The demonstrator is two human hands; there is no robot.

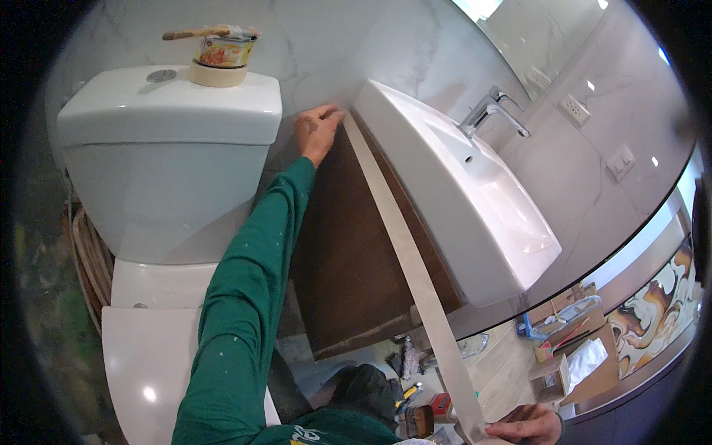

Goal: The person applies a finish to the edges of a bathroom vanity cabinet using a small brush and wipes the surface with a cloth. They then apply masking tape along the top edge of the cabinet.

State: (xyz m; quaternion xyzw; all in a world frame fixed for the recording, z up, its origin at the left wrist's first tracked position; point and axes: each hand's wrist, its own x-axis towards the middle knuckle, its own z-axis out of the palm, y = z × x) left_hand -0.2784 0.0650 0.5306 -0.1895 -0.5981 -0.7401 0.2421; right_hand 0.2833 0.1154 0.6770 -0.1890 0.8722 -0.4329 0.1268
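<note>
A long, pale flat strip [403, 241], like tape or edging, is stretched diagonally along the dark brown wooden panel [345, 259] below the white washbasin [452, 178]. At its far end, close to the wall, my left hand [319, 132] has its fingers closed on the strip. My right hand [525, 426] pinches the near end at the lower edge of the view, past the panel's near side. Between the hands the strip looks taut. Whether it touches the panel all along, I cannot tell.
On the toilet tank [167, 122] at left, a can [225, 52] with a brush [196, 33] across it stands on a pale tape-like roll [218, 75]. A chrome faucet [489, 113] rises from the basin. Tools and a cardboard box [550, 378] lie on the floor at lower right.
</note>
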